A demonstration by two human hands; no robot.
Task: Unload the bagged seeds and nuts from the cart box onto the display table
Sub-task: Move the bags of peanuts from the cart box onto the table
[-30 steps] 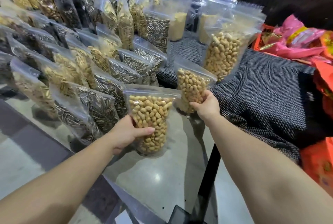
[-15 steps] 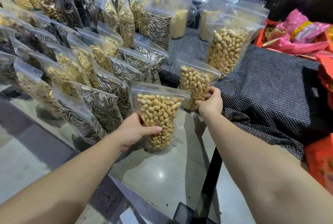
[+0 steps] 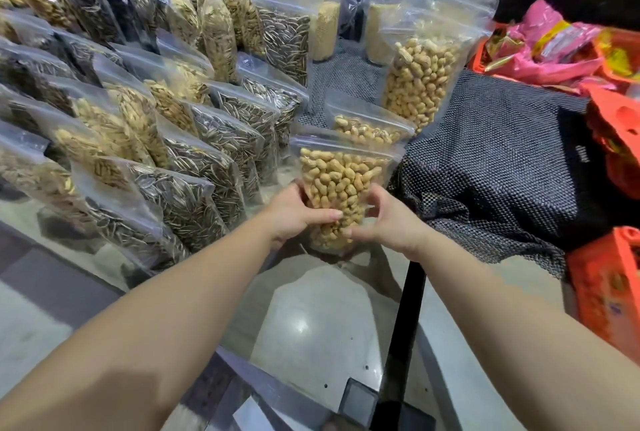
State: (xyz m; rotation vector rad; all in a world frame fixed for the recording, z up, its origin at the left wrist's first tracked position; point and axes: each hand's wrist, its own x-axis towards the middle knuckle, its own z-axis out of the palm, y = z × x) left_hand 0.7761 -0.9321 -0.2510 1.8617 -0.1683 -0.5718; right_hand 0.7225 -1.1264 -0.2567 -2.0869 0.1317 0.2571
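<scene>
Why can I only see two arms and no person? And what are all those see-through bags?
The camera sits on the person's head and looks down, so you see only their arms. Both hands, the left hand and the right hand, hold one clear bag of peanuts. Right behind it is another peanut bag, and a taller one farther back. Rows of sunflower seed bags stand on the table to the left. A dark dotted cloth lies on the right.
</scene>
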